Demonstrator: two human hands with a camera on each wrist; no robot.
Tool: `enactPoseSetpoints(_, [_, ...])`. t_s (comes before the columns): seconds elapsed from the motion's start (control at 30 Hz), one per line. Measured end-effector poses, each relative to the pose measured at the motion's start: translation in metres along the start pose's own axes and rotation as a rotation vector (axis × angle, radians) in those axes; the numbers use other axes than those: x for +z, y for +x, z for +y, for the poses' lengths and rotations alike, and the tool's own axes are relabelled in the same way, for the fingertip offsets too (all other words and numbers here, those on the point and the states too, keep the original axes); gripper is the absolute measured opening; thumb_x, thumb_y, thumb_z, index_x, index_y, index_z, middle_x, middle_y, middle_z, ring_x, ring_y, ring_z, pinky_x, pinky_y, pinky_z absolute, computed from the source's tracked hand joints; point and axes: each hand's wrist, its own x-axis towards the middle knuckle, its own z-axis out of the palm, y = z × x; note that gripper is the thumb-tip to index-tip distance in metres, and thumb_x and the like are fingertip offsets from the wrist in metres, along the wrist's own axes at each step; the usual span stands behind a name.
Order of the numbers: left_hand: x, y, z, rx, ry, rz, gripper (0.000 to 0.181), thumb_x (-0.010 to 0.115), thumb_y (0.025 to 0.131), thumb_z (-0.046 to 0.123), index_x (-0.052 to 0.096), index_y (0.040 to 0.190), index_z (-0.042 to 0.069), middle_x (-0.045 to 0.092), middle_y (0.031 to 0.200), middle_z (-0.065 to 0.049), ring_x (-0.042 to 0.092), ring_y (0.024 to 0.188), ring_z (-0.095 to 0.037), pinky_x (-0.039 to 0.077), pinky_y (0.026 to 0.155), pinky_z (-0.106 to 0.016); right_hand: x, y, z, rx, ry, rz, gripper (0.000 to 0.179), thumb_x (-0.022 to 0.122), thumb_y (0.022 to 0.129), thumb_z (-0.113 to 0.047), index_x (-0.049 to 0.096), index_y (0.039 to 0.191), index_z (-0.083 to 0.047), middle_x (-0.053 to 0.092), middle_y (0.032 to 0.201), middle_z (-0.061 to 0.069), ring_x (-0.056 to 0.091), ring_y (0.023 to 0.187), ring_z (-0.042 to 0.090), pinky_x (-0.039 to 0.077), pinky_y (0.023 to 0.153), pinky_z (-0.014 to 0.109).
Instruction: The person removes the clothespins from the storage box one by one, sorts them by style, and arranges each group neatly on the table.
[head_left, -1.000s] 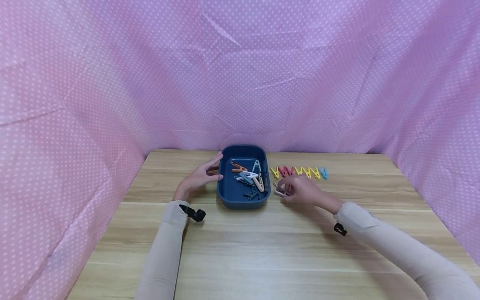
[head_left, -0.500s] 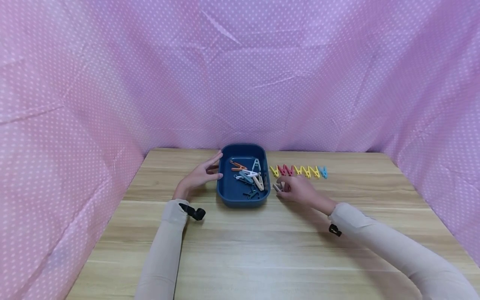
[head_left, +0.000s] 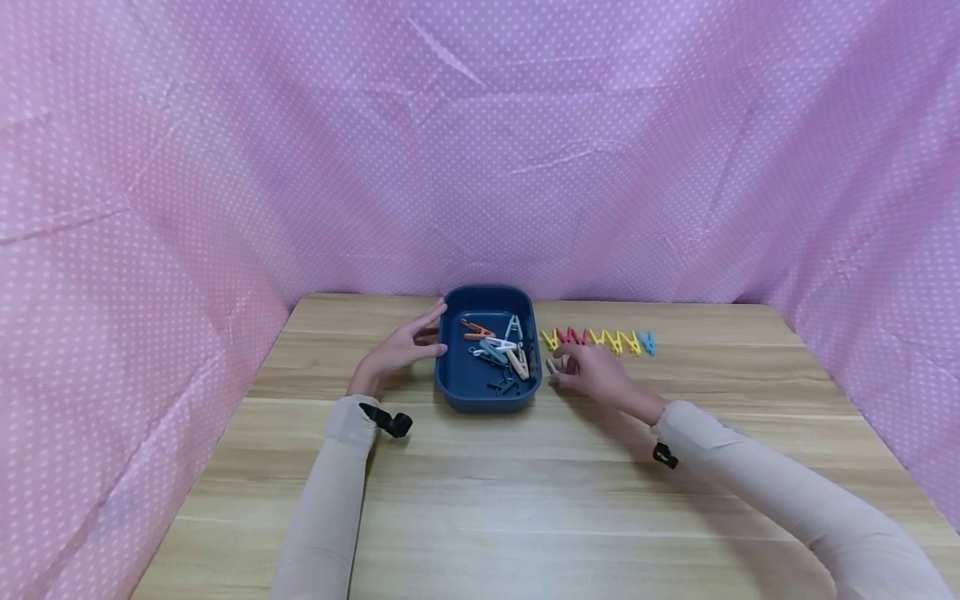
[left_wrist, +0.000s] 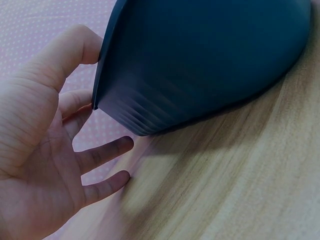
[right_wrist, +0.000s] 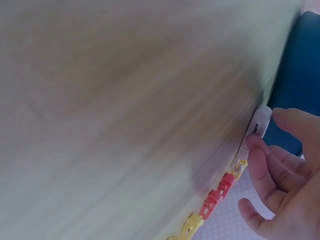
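Note:
A dark blue bin holds several clips, among them an orange clip and a white clip. My left hand rests thumb and fingertips against the bin's left rim; the left wrist view shows its other fingers spread and apart from the bin. Just right of the bin, my right hand pinches a pale grey clip between thumb and fingers, low over the table; part of the clip is hidden by the fingers.
Behind the right hand runs a row of yellow clips, red clips and a blue clip on the wooden table. A pink dotted curtain hangs behind the table's back edge.
My right hand has shifted slightly left and back, and the pale clip it pinches has moved closer to the row and bin. The left hand stays at the bin.

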Motion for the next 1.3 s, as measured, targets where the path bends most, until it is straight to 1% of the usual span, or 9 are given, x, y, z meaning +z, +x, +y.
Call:
enactPoseSetpoints(0.27, [-0.001, 0.0, 0.001, 0.005, 0.014, 0.0, 0.08, 0.063, 0.101, 0.011, 0.015, 0.164, 0.013, 0.0, 0.174, -0.002, 0.035, 0.149, -0.041, 0.03, 0.122, -0.058, -0.008, 0.007, -0.005, -0.074, -0.022, 0.097, 0.022, 0.081, 0.085, -0.014, 0.074, 0.101, 0.0, 0.073, 0.074, 0.004, 0.064, 0.064, 0.012, 0.053, 0.06, 0.033])
enactPoseSetpoints(0.47, [-0.002, 0.0, -0.001, 0.003, 0.016, 0.001, 0.08, 0.063, 0.101, 0.011, 0.014, 0.164, 0.013, 0.001, 0.174, 0.001, 0.035, 0.15, -0.041, 0.03, 0.123, -0.057, -0.016, 0.013, -0.015, -0.072, 0.005, 0.136, 0.026, 0.078, 0.087, -0.014, 0.075, 0.109, 0.0, 0.074, 0.09, 0.012, 0.068, 0.078, 0.025, 0.055, 0.068, 0.035])
enactPoseSetpoints(0.57, [-0.001, -0.001, -0.001, 0.001, 0.011, 0.002, 0.08, 0.063, 0.101, 0.011, 0.014, 0.164, 0.013, 0.001, 0.174, 0.002, 0.035, 0.15, -0.041, 0.029, 0.123, -0.057, -0.019, 0.017, -0.022, -0.111, 0.023, 0.149, 0.026, 0.077, 0.088, -0.012, 0.075, 0.11, 0.0, 0.073, 0.094, 0.016, 0.066, 0.078, 0.03, 0.052, 0.069, 0.038])
enactPoseSetpoints(0.67, [-0.001, -0.002, 0.001, 0.002, 0.008, 0.0, 0.08, 0.063, 0.101, 0.011, 0.015, 0.164, 0.013, 0.0, 0.174, 0.0, 0.034, 0.15, -0.041, 0.029, 0.123, -0.057, -0.02, 0.021, -0.029, -0.167, 0.007, 0.151, 0.026, 0.078, 0.087, -0.011, 0.075, 0.11, 0.0, 0.074, 0.097, 0.016, 0.067, 0.082, 0.03, 0.052, 0.08, 0.046])
enactPoseSetpoints(0.8, [0.0, -0.003, 0.002, 0.001, 0.01, -0.004, 0.08, 0.063, 0.101, 0.011, 0.015, 0.165, 0.014, -0.001, 0.174, -0.004, 0.034, 0.15, -0.041, 0.029, 0.123, -0.057, -0.021, 0.025, -0.038, -0.187, -0.023, 0.097, 0.03, 0.08, 0.087, -0.015, 0.075, 0.114, -0.004, 0.075, 0.107, 0.013, 0.069, 0.099, 0.03, 0.049, 0.098, 0.055])
enactPoseSetpoints(0.9, [0.0, -0.003, 0.001, 0.003, 0.011, -0.007, 0.08, 0.064, 0.101, 0.012, 0.015, 0.165, 0.014, -0.002, 0.174, -0.005, 0.034, 0.15, -0.041, 0.029, 0.123, -0.057, -0.021, 0.027, -0.045, -0.178, -0.064, 0.028, 0.036, 0.081, 0.087, -0.022, 0.074, 0.119, -0.007, 0.073, 0.114, 0.012, 0.066, 0.11, 0.031, 0.046, 0.104, 0.057])
enactPoseSetpoints(1.0, [0.0, -0.003, -0.001, 0.008, 0.02, -0.011, 0.081, 0.064, 0.101, 0.014, 0.014, 0.165, 0.014, -0.003, 0.173, -0.006, 0.033, 0.15, -0.041, 0.03, 0.123, -0.057, -0.021, 0.03, -0.05, -0.177, -0.114, -0.038, 0.04, 0.082, 0.087, -0.027, 0.074, 0.122, -0.009, 0.072, 0.119, 0.011, 0.063, 0.117, 0.031, 0.042, 0.108, 0.059])
enactPoseSetpoints(1.2, [-0.001, -0.003, -0.002, -0.002, 0.014, -0.012, 0.082, 0.065, 0.101, 0.016, 0.014, 0.165, 0.013, -0.002, 0.174, 0.001, 0.033, 0.151, -0.04, 0.031, 0.122, -0.057, -0.024, 0.044, -0.059, -0.217, -0.199, -0.142, 0.045, 0.087, 0.081, -0.03, 0.075, 0.12, -0.01, 0.072, 0.118, 0.008, 0.064, 0.116, 0.029, 0.041, 0.111, 0.06])
enactPoseSetpoints(1.3, [-0.001, -0.002, -0.002, 0.007, 0.014, -0.008, 0.082, 0.065, 0.101, 0.015, 0.014, 0.164, 0.012, -0.001, 0.174, -0.001, 0.033, 0.151, -0.041, 0.031, 0.122, -0.057, -0.024, 0.051, -0.061, -0.233, -0.252, -0.195, 0.046, 0.088, 0.08, -0.031, 0.075, 0.12, -0.012, 0.071, 0.118, 0.007, 0.063, 0.114, 0.029, 0.041, 0.111, 0.06])
